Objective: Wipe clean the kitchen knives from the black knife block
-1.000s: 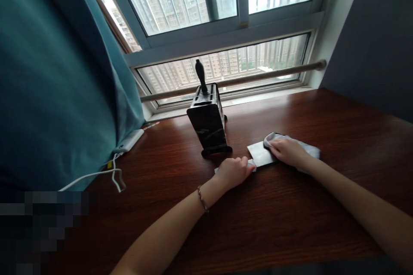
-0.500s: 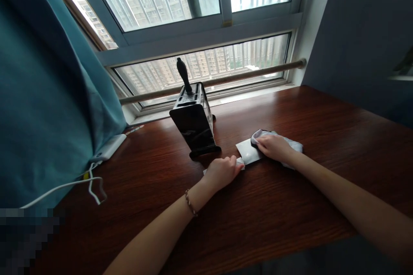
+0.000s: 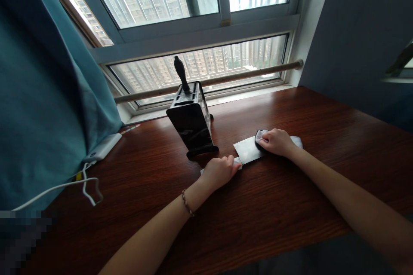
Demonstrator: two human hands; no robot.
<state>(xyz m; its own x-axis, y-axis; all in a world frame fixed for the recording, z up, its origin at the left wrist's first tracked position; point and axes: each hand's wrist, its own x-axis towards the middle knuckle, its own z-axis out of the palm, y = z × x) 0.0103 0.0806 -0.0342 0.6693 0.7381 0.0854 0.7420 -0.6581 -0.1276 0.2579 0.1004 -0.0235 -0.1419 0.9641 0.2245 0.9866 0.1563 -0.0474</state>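
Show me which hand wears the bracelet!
The left hand, gripping the whitish handle: a braided bracelet circles its wrist. The right hand, holding a cloth on the metal blade, has a bare wrist.

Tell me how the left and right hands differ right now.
The left hand grips a white item; the right hand holds a pale cloth against the flat metal piece. The left wrist wears a bracelet; the right wrist is bare. The left hand is nearer the black block than the right. Both are closed.
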